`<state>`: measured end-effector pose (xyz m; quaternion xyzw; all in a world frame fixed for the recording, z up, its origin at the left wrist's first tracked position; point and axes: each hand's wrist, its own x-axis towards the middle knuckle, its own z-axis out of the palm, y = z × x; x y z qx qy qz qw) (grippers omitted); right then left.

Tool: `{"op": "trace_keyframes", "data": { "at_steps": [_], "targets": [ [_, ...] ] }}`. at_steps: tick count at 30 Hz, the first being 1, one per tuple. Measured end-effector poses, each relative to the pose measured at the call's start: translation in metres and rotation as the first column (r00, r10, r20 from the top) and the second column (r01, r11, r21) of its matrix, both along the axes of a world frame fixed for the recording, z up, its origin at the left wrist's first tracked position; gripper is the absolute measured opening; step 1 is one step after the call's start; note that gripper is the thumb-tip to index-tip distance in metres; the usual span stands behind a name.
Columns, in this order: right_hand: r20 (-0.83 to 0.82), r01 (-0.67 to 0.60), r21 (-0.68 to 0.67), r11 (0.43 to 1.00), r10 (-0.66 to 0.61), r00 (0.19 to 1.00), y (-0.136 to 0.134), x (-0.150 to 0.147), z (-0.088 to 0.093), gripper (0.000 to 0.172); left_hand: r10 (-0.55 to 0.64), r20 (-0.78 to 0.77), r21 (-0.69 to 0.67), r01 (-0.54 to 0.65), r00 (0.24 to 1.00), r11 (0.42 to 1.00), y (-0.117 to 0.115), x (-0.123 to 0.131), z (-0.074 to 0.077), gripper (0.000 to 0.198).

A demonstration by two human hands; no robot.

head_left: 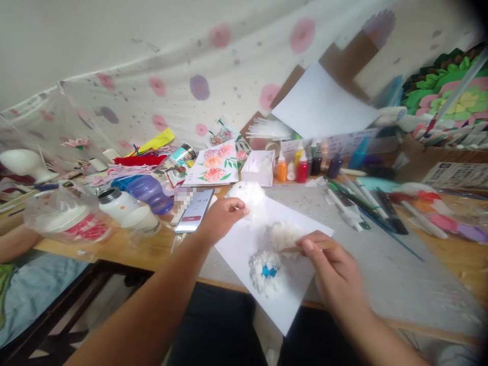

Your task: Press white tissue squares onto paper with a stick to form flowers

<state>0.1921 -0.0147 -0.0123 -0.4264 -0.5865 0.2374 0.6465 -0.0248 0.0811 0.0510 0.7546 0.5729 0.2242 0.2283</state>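
A white fluffy pile [251, 198] lies at the far corner of a white paper sheet [282, 317]. My left hand [224, 216] is at the pile's left edge, thumb and finger pinched together; what is between them is too small to make out. In my right hand [335, 264] is a thin wooden stick [292, 249], its tip pointing left. Under the tip, on the sheet, sits a white ruffled flower-like piece [259, 277] with a blue centre. A cream-coloured ruffled mound [284, 234] lies just behind it.
Left of the sheet are a phone [196, 211], a paper cup [143, 221] and a white bottle [116, 201]. Behind stand a flower picture [213, 165], a white box [259, 168] and several paint bottles [302, 169]. Pens and brushes [346, 211] lie right. Another person's arm [19, 244] rests far left.
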Motion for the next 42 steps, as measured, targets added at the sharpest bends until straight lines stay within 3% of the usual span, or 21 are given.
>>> {"op": "trace_keyframes", "data": {
  "at_steps": [4,8,11,15,19,26,31,42],
  "targets": [
    [-0.13,-0.125,0.075,0.989,0.134,0.982,-0.002,0.0,0.0,0.018,-0.088,0.231,-0.108,0.116,0.969,0.987,-0.045,0.01,-0.006,0.026],
    [-0.111,-0.229,0.155,0.961,0.247,0.963,-0.003,0.001,0.002,0.017,-0.007,0.516,-0.27,0.171,0.857,0.948,-0.076,0.018,-0.011,0.017],
    [-0.095,-0.255,0.168,0.952,0.273,0.957,-0.003,0.0,0.002,0.018,0.057,0.578,-0.39,0.214,0.814,0.896,-0.089,0.023,-0.015,0.014],
    [-0.085,-0.251,0.148,0.956,0.265,0.96,-0.003,0.0,-0.001,0.018,0.099,0.618,-0.45,0.248,0.78,0.858,-0.097,0.027,-0.017,0.011],
    [-0.038,-0.238,0.113,0.965,0.244,0.969,-0.004,0.0,0.003,0.019,0.072,0.589,-0.463,0.263,0.805,0.846,-0.099,0.031,-0.019,0.021],
    [0.082,-0.151,0.075,0.986,0.145,0.986,-0.007,-0.002,0.012,0.021,0.009,0.325,-0.349,0.111,0.946,0.93,-0.094,0.037,-0.028,0.019],
    [0.122,-0.091,0.081,0.993,0.081,0.989,-0.006,0.0,0.011,0.021,-0.038,0.236,-0.288,0.108,0.971,0.952,-0.089,0.037,-0.032,0.017],
    [0.404,-0.085,0.06,0.995,0.054,0.913,-0.003,-0.004,0.012,0.024,-0.099,0.13,-0.205,0.124,0.987,0.971,-0.084,0.04,-0.035,0.011]
  ]
}}
